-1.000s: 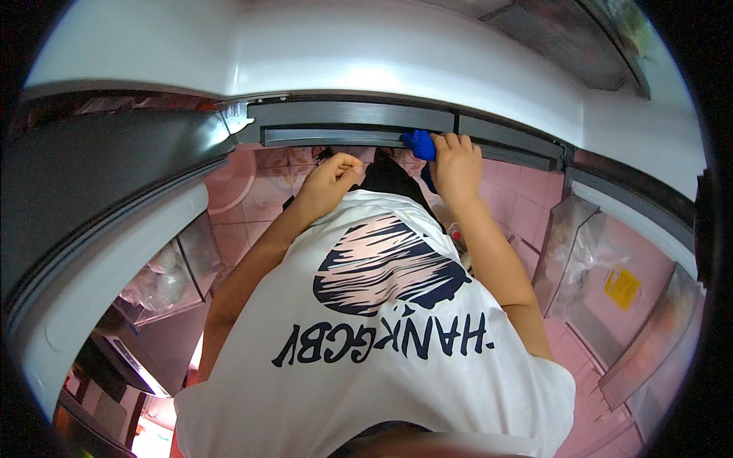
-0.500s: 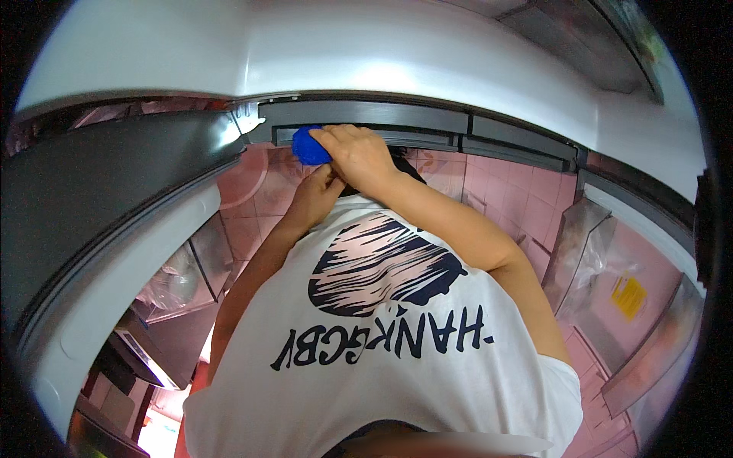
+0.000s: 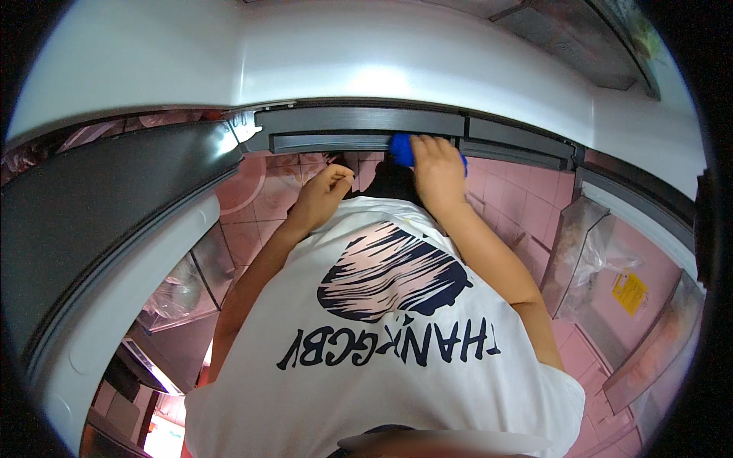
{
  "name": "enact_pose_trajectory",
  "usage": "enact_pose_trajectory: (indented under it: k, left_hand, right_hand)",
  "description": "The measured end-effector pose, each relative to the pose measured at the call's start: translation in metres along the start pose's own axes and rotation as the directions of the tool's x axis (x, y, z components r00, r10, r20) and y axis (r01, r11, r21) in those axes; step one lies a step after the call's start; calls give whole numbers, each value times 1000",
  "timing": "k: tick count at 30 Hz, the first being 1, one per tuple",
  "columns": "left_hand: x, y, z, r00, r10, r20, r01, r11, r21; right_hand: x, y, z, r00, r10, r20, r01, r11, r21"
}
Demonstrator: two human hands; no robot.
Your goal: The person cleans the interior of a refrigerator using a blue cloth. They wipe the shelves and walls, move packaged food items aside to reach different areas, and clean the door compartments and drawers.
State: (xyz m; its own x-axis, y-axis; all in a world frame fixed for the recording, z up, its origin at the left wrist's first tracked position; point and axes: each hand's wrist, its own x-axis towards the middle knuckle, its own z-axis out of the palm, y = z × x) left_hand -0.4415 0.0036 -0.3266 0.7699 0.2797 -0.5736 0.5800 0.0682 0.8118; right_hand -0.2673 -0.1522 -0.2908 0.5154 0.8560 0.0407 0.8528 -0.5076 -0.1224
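Note:
My right hand (image 3: 441, 172) is closed over a bright blue cloth (image 3: 402, 149), whose edges stick out on both sides of the fingers. It presses the cloth against the dark grey front trim (image 3: 359, 120) of an open fridge, near the join between the trim's two sections. My left hand (image 3: 327, 191) hovers in front of my waist, just below the trim and apart from it. Its fingers are curled together, with nothing visible in them.
A dark grey fridge door (image 3: 99, 206) swings open on the left. The right door (image 3: 649, 221) is open too, with clear shelf bins (image 3: 580, 244) holding plastic bags. The white fridge interior (image 3: 397, 53) lies ahead. Pink floor tiles (image 3: 496, 187) and a pink basin (image 3: 243, 183) show below.
My right hand has slid the blue cloth rightward along the trim. My left hand, formerly close beside the right, is now apart from it and a little lower.

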Motion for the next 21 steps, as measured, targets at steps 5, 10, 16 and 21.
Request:
enact_pose_trajectory:
  k: [5,10,16,21]
  left_hand:
    - [5,-5,4,1000,-27,-3,27,998,49]
    - [7,-7,2,999,37,-16,-37,999,22]
    - [0,2,-6,1000,-3,-4,3,998,64]
    - [3,-6,-1,999,40,-35,-39,999,14]
  right_hand:
    - [40,-67,14,990,-139,36,120,938,326]
    - [27,-39,13,981,-193,-3,186,944,272]
    - [-16,35,-11,999,46,16,-46,999,-29]
    - [-1,9,3,1000,-6,-3,6,1000,-11]
